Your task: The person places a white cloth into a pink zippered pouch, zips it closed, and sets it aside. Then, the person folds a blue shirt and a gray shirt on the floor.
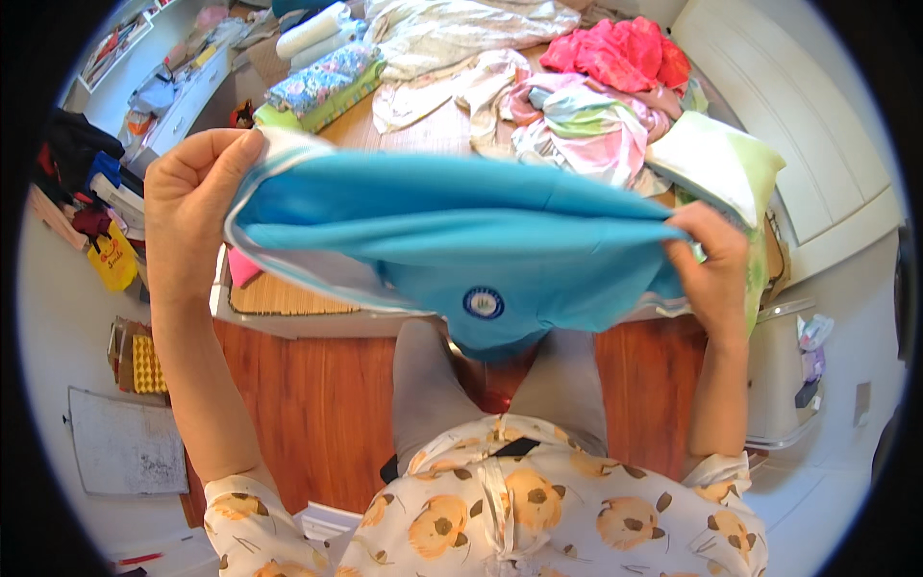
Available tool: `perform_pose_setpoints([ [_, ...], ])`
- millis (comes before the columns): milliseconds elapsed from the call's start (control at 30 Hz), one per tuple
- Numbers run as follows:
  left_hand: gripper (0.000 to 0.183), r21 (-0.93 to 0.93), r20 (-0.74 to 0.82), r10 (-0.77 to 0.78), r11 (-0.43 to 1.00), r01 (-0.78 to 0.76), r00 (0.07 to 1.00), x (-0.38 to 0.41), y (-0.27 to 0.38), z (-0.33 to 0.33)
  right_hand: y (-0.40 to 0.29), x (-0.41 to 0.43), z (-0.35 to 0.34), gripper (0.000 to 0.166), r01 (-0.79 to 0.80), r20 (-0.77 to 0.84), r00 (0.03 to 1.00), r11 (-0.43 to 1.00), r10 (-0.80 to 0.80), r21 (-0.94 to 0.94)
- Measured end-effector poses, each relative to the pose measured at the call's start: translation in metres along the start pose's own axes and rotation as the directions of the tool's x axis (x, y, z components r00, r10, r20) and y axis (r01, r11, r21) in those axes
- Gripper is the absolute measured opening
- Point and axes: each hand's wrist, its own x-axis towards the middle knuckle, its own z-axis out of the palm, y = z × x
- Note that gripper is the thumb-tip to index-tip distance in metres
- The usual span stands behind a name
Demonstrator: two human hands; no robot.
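A blue garment with white trim and a round badge is stretched between both hands, above the near edge of a bed. At its upper left corner my left hand pinches the white-trimmed edge between thumb and fingers. My right hand grips the blue cloth at the right end. Its fabric hangs in folds, with the badge low near the middle and the lowest part over my knees. Part of the garment is slightly blurred.
On the bed lie a bright red cloth, a crumpled pastel cloth, a white and green pillow, a folded floral blue bundle and a pale sheet. A yellow bag hangs at the left. Wooden floor shows below.
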Motion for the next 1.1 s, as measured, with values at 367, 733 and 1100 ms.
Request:
perform_pose_setpoints([
  [367,0.026,-0.045,0.147,-0.286,0.954,0.295,0.947,-0.017,-0.038,-0.004,0.024,-0.012,0.032,0.005,-0.091,0.232,0.97,0.994,0.077,0.052],
  [733,0.038,-0.434,-0.148,0.097,0.888,-0.153,0.984,-0.146,-0.039,-0.023,-0.018,-0.046,-0.025,0.012,-0.067,0.655,0.738,0.949,-0.161,0.309],
  [1100,0.072,-0.56,0.828,0.537,0.809,0.177,0.16,-0.202,-0.052,0.146,-0.014,-0.084,-0.08,0.015,-0.343,0.794,0.599,0.863,-0.102,0.37],
])
